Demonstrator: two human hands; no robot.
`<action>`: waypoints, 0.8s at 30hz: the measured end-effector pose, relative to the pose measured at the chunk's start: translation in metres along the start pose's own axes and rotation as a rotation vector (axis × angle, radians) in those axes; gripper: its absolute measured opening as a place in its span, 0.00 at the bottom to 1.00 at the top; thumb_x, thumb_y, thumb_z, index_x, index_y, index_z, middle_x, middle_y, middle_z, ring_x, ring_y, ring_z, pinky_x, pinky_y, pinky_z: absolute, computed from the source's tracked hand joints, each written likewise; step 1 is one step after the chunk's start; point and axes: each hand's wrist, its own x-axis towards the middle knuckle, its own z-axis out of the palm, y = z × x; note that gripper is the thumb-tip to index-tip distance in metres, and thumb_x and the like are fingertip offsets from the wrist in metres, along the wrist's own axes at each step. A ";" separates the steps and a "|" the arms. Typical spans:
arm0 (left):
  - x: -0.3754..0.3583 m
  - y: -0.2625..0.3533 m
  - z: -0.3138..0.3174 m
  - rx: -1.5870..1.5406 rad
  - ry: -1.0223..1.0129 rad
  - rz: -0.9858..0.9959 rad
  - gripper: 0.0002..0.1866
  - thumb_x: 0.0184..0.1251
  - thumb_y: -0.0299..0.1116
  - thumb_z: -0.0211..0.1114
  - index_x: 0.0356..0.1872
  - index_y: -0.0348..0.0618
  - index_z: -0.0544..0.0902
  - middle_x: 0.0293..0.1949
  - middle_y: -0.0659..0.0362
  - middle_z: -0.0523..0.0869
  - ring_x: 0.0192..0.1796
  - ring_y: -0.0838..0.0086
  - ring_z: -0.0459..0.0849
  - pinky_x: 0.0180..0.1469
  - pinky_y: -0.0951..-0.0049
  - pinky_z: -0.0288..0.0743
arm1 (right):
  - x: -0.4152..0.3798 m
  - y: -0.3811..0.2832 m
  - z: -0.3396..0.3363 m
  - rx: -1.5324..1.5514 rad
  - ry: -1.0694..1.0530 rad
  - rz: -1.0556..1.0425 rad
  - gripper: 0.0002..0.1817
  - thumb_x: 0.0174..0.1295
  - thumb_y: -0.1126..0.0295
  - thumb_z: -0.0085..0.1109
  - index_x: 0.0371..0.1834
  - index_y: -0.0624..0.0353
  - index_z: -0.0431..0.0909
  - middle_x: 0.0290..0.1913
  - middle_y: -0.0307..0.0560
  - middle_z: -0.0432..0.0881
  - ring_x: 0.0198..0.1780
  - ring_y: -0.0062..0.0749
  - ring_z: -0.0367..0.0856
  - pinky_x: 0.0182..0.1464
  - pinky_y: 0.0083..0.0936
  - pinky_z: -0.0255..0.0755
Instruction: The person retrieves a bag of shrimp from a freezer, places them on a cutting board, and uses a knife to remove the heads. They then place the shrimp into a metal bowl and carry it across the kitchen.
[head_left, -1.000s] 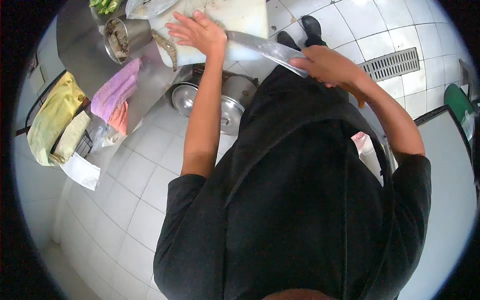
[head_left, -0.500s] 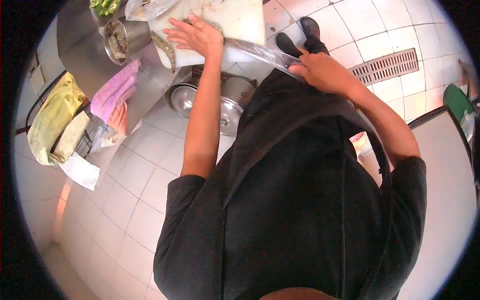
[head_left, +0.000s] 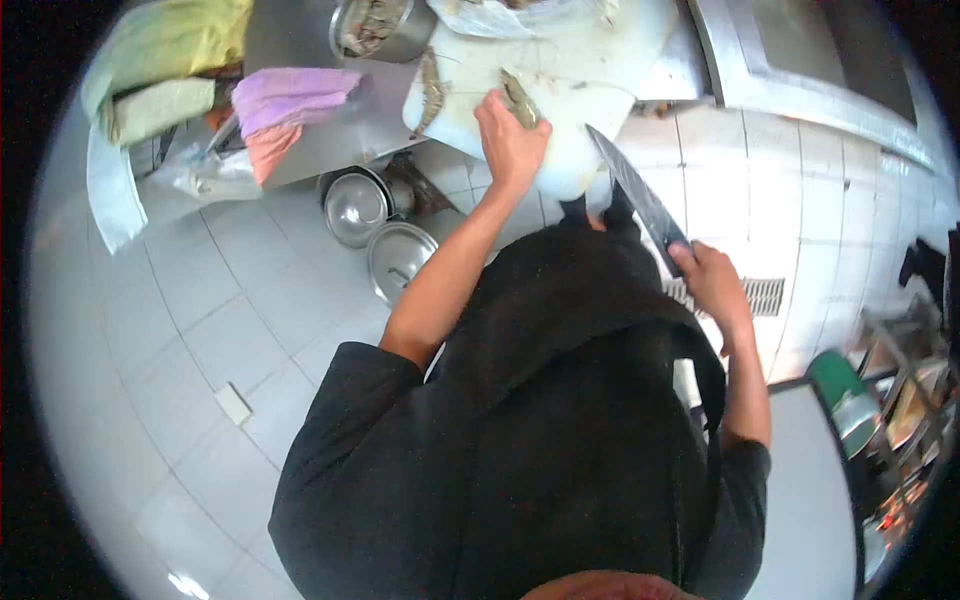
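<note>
White cutting board (head_left: 575,100) on top, and on it is a gray shrimp (head_left: 519,97). The left hand (head_left: 512,145) seems to pinch the shrimp's near end between its thumb and fingers. The right hand (head_left: 712,280) is closed tight on the handle of a big knife (head_left: 640,190), with the blade apart from the shrimp. It looks like the step is getting the shrimp in place. Cutting would call for bringing the blade over and keeping fingers clear. Another shrimp (head_left: 430,95) lies near the board's left edge, and a metal pot (head_left: 410,38) is just past it.
</note>
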 end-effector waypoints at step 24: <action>0.201 -0.100 -0.151 0.063 0.388 0.063 0.20 0.58 0.42 0.72 0.48 0.42 0.85 0.45 0.46 0.84 0.52 0.51 0.81 0.56 0.55 0.75 | 0.016 -0.071 -0.001 0.040 0.048 0.028 0.18 0.73 0.60 0.53 0.31 0.64 0.73 0.22 0.41 0.73 0.20 0.25 0.71 0.21 0.26 0.66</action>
